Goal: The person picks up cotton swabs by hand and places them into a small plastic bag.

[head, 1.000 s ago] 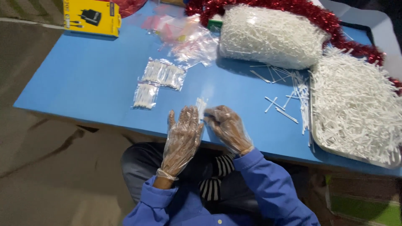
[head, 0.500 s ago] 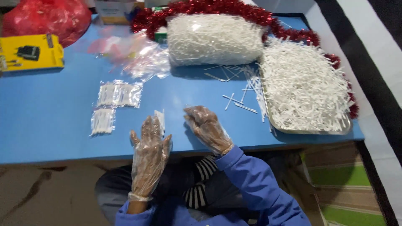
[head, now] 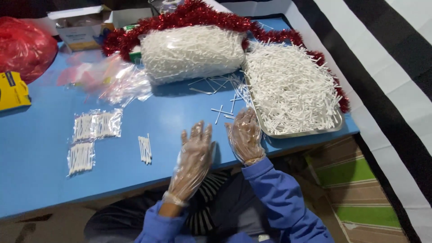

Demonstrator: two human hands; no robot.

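Observation:
Both my hands wear clear plastic gloves over blue sleeves. My left hand point(head: 192, 158) hovers open, palm down, at the near edge of the blue table point(head: 40, 175). My right hand point(head: 245, 135) rests open next to the metal tray point(head: 300, 132), which is heaped with white swab sticks point(head: 290, 85). Left of my left hand lies a small bundle of sticks point(head: 145, 149). Further left lie filled clear packets point(head: 93, 126) and another one point(head: 81, 157). A few loose sticks point(head: 222, 111) lie just beyond my right hand.
A large clear bag of sticks point(head: 192, 51) sits at the back, ringed by red tinsel point(head: 193, 13). Empty clear bags point(head: 121, 83), a red plastic bag point(head: 24, 47), a yellow box point(head: 12, 91) and a cardboard box point(head: 83, 27) lie at the left and back.
The view has swung right. A small bundle of sticks now lies on the table left of my left hand, and my right hand has moved toward the tray.

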